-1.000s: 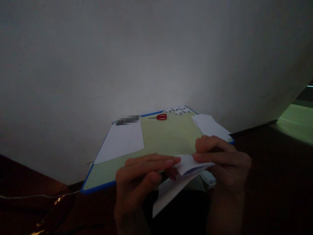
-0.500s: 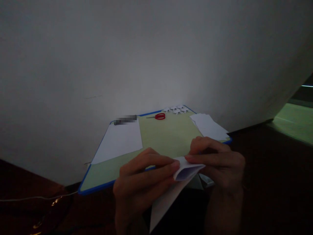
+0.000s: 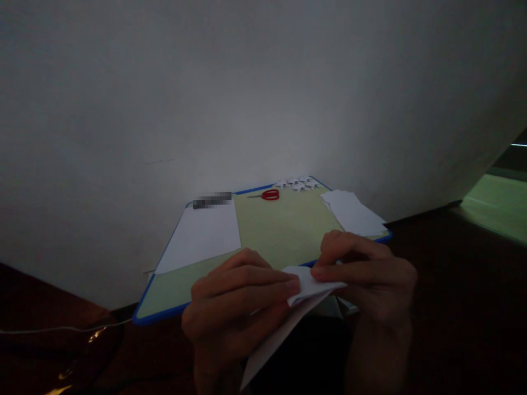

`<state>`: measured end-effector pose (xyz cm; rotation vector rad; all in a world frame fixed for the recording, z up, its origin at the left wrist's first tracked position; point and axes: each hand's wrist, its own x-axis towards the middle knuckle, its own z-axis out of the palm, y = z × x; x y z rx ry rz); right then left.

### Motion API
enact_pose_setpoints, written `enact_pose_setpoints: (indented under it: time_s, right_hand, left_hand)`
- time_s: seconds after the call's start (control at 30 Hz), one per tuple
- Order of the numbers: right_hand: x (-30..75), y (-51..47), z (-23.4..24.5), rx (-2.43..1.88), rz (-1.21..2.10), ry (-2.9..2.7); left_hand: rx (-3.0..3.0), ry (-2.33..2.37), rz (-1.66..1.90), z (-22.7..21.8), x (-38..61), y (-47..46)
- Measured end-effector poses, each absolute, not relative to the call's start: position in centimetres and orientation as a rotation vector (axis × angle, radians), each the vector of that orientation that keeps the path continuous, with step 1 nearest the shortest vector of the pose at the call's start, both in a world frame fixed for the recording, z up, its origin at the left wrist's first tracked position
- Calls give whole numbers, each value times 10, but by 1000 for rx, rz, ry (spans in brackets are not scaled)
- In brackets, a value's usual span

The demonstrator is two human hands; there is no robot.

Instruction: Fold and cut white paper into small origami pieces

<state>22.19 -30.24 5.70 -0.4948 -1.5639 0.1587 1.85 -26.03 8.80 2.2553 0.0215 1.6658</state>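
As the left hand (image 3: 242, 307) and right hand (image 3: 376, 277), both pinched nearly closed, hold a folded paper sheet (image 3: 309, 288) at the near side of the desk (image 3: 280, 222), even pressure should keep the fold crisp.

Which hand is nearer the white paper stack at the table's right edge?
Right. The right hand is just on the near side of the white paper stack; the left hand is farther off, to its left.

White paper (image 3: 309, 286), pale green tabletop (image 3: 280, 225), blue rim (image 3: 161, 316), red scissor handles (image 3: 270, 195), plain grey wall (image 3: 263, 88)
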Motion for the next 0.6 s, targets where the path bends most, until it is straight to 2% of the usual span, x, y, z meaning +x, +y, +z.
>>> enact_pose_setpoints:
  time_s: [0.3,0.6]
  right_hand:
    - [224,-304,57,-491,144,-1592]
    - [221,-307,62,-586,77,-1578]
  left_hand:
    - [2202,4,1574,89,20,-262]
    - [2210,77,1710,84,24,-266]
